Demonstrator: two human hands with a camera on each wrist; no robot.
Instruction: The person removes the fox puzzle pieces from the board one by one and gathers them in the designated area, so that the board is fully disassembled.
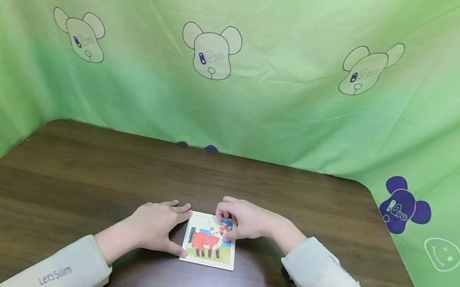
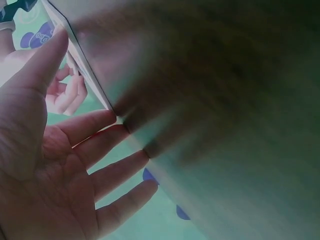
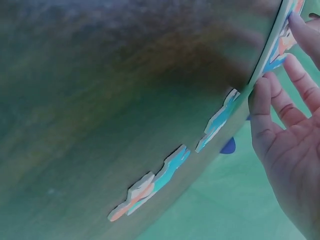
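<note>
A square jigsaw puzzle board (image 1: 209, 262) with a pale border and a picture of a red animal lies on the table. My left hand (image 1: 155, 226) spreads its fingers along the board's left side, thumb at the near corner and index finger by the far one; the left wrist view shows the palm (image 2: 55, 165) bare. My right hand (image 1: 250, 221) bends over the board's upper right part. Thumb and fingers pinch a puzzle piece (image 1: 225, 228) with an orange and blue print, right at the board. The right wrist view shows this hand (image 3: 295, 110) side-on, its fingertips at the board's edge.
Several loose puzzle pieces (image 3: 155, 180) in blue and orange lie on the table in the right wrist view; the right hand and arm hide them from the head view. Behind the brown wooden table (image 1: 116, 159) hangs a green printed cloth (image 1: 262, 118).
</note>
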